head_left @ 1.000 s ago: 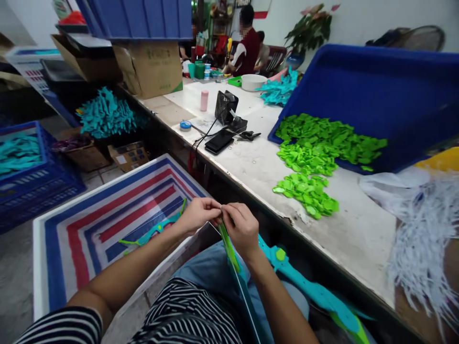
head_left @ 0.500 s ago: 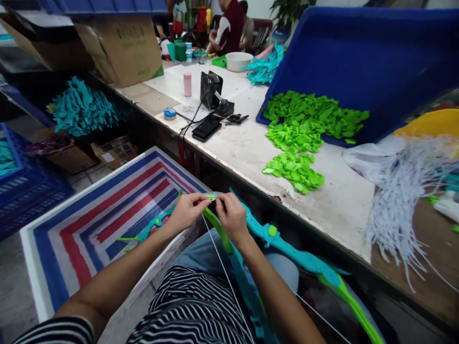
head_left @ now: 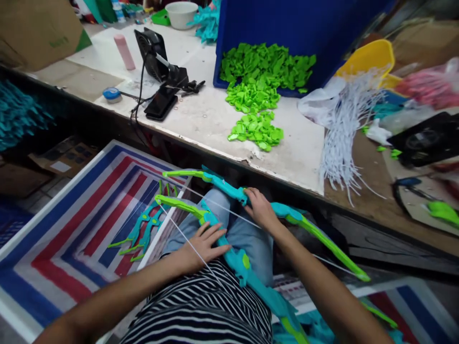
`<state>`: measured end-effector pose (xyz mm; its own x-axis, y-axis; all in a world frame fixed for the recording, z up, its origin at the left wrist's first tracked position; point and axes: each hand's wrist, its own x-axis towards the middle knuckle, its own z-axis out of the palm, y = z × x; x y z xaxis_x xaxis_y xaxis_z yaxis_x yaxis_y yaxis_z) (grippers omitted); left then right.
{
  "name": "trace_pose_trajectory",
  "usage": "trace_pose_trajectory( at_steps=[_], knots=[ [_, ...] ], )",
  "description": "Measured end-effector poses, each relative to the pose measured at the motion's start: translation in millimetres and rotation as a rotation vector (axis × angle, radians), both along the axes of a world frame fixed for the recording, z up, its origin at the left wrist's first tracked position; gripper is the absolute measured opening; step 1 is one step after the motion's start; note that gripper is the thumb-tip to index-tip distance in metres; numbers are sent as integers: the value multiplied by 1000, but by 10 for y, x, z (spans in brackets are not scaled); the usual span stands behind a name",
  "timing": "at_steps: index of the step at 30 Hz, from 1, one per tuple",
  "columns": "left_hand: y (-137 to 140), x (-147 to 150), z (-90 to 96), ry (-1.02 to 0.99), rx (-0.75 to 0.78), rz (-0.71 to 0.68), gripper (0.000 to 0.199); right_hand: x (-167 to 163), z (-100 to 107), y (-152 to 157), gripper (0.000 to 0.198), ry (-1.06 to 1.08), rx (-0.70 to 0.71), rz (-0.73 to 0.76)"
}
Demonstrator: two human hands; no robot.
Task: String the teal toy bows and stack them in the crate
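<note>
Two turquoise toy bows with lime-green tips and white strings lie across my lap. My right hand (head_left: 261, 209) is closed round the middle of the farther toy bow (head_left: 321, 231), next to the table edge. Spread fingers of my left hand (head_left: 205, 246) rest on the upper part of the nearer toy bow (head_left: 256, 282), whose string (head_left: 184, 234) passes over that hand. The thumb side of the left hand lies close to my striped shirt. The lower end of the nearer bow runs out of view at the bottom.
Several more bows (head_left: 145, 224) lie in a striped-lined tray (head_left: 46, 229) at left. On the table are green plastic pieces (head_left: 256, 131) spilling from a blue bin (head_left: 265, 21), white strings (head_left: 344, 138), a phone (head_left: 161, 102) and a small fan (head_left: 152, 52). Another striped tray (head_left: 419, 306) is at lower right.
Both hands were pinching together at a green bow tip; they are now apart, the left on the nearer bow, the right on the farther one. The view has turned right and down.
</note>
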<state>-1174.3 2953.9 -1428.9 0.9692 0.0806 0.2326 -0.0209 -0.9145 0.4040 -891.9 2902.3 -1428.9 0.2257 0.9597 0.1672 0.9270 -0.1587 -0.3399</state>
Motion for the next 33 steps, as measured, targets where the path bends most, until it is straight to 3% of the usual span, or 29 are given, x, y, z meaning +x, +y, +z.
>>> trace_pose_trajectory(
  at_steps=[2, 4, 8, 11, 14, 16, 20, 24, 28, 33],
  knots=[
    [25, 289, 49, 85, 161, -68, 36, 62, 167, 35, 42, 127, -73, 2],
    [71, 463, 147, 176, 228, -139, 34, 165, 386, 29, 39, 309, -233, 44],
    [222, 518, 415, 376, 185, -171, 43, 294, 698, -17, 43, 783, -702, 278],
    [388, 552, 555, 451, 104, -45, 49, 316, 691, 21, 52, 995, -859, 224],
    [504, 694, 601, 470, 86, 34, 54, 420, 628, 79, 54, 1042, -772, 56],
    [531, 806, 611, 481, 72, 45, 65, 542, 654, 80, 44, 968, -686, -25],
    [519, 938, 641, 496, 57, 80, 73, 719, 856, -68, 24, 519, -394, -98],
    [471, 1047, 655, 395, 248, 74, 73, 631, 991, -327, 29, 272, -189, -117],
    [445, 1327, 651, 476, 252, -47, 61, 447, 975, -566, 33, 257, -126, -133],
    [610, 1509, 706, 600, 172, -31, 42, 478, 998, -803, 33, 217, 3, -122]
  ],
)
